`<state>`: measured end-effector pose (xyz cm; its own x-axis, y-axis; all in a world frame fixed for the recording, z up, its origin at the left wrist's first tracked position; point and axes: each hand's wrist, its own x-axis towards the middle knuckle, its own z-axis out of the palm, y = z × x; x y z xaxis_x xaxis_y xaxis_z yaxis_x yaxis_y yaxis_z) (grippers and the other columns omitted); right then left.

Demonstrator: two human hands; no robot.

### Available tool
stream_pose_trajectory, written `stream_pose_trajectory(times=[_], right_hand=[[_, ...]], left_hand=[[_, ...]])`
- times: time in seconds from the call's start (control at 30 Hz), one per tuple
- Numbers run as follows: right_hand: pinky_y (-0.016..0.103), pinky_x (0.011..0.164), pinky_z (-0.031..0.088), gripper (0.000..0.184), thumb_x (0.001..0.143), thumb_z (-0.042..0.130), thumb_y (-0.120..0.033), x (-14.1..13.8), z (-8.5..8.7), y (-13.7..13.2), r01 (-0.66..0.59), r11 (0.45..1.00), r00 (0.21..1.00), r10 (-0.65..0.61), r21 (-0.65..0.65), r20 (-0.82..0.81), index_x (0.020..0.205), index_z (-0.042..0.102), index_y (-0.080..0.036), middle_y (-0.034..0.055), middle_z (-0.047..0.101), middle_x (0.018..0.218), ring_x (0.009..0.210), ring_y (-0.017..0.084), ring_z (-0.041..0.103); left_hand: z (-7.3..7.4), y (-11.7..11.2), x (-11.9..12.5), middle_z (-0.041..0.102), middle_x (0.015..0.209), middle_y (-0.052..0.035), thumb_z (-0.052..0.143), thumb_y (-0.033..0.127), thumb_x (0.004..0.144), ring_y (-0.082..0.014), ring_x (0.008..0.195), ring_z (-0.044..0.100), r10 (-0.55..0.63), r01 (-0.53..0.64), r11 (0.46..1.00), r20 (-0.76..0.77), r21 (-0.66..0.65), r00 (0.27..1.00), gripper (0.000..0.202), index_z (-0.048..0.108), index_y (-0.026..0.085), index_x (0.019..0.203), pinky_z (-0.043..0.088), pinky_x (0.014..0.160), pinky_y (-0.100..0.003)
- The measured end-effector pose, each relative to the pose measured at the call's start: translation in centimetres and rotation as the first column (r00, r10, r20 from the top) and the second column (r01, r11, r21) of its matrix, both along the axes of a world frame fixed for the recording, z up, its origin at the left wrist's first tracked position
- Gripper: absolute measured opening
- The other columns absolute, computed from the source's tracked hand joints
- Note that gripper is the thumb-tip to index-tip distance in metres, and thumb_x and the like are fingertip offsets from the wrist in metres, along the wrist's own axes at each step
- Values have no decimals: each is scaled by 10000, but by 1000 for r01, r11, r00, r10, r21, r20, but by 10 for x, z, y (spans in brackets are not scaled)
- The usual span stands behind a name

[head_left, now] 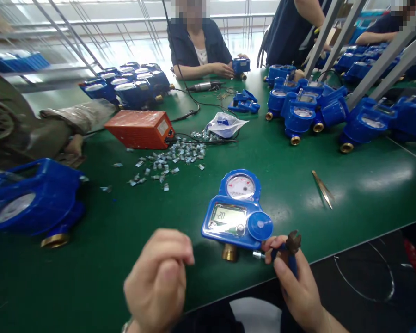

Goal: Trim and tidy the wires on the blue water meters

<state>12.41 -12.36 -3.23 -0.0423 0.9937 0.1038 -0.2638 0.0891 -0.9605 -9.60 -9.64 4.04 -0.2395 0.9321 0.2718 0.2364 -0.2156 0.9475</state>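
A blue water meter [225,238] lies on the green table in front of me, its small screen lit and its round white dial at the far side. A brass threaded end points toward me. My right hand [296,282] grips a pair of pliers [293,243] with dark, worn jaws and blue handles, its fingertips close to the meter's near right corner. Beside those fingertips is a small silvery seal [258,254]. My left hand [159,277] is closed, left of the meter and apart from it; whatever its fingers may hold is hidden.
Brass tweezers [321,188] lie to the right. An orange box [138,129] stands behind a scatter of small seals [169,159], near a white bag [225,125]. More blue meters [300,113] are grouped right; another meter [34,199] sits left. Across the table, a person [201,46] handles a meter.
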Motion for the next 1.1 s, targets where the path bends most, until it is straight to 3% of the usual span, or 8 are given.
stream_pose_trajectory(times=[0.07,0.13,0.2,0.37,0.57,0.77,0.9,1.1], right_hand=[[335,846,414,166,948,458,-285,-1,1,-2,-10,999,999,8,40,54,1109,493,-267,46,492,997,927,208,479],[327,816,420,172,941,466,-278,0,3,-3,-20,997,995,12,75,99,1111,492,-265,51,487,1026,914,206,475],[328,794,424,182,936,471,-269,1,3,-6,-26,996,992,15,89,127,1118,487,-262,55,484,1046,895,204,476],[340,817,430,187,931,481,-277,3,2,-12,-46,996,988,34,78,149,1117,485,-257,60,495,1064,925,210,487],[320,932,385,197,919,518,-281,6,11,-13,-106,987,978,82,119,192,1114,493,-269,42,515,1095,1066,213,468],[362,953,379,253,914,521,-311,10,12,-15,-171,982,968,153,78,200,1158,479,-260,62,510,1141,1111,246,459],[322,877,402,215,915,526,-328,12,13,-16,-116,992,967,99,59,235,1112,510,-241,57,490,1090,1010,221,486],[253,766,414,197,943,505,-352,13,22,-14,-151,985,978,162,-87,133,1122,521,-272,11,526,940,843,168,501]], left_hand=[[-7,-33,8,648,687,-74,599,419,800,-214,678,605,-359,344,910,-26,-229,933,229,713,225,753,496,676,-315],[-15,-46,24,687,808,-98,585,407,822,-227,731,633,-487,487,715,142,-501,862,261,709,214,946,506,692,-319],[-21,-45,41,682,967,-122,545,443,848,-241,827,640,-365,514,597,362,-616,858,374,641,195,1112,512,760,-345],[-28,-25,72,624,1121,-154,535,497,847,-248,905,624,-205,630,557,646,-541,736,454,615,146,1123,497,832,-382],[-31,-21,90,665,934,-127,477,510,874,-216,815,635,-74,557,599,652,-575,754,482,547,117,1143,511,752,-343],[-33,-20,81,658,878,-87,426,450,912,-197,778,623,-253,538,614,502,-577,827,369,591,134,1006,511,695,-315],[-32,-17,60,661,797,-32,424,391,924,-176,716,628,-457,401,669,79,-626,886,283,609,178,892,488,670,-287],[-34,-19,36,632,761,-19,447,271,915,-188,692,619,-449,215,871,-542,-441,710,180,577,191,819,457,635,-293]])
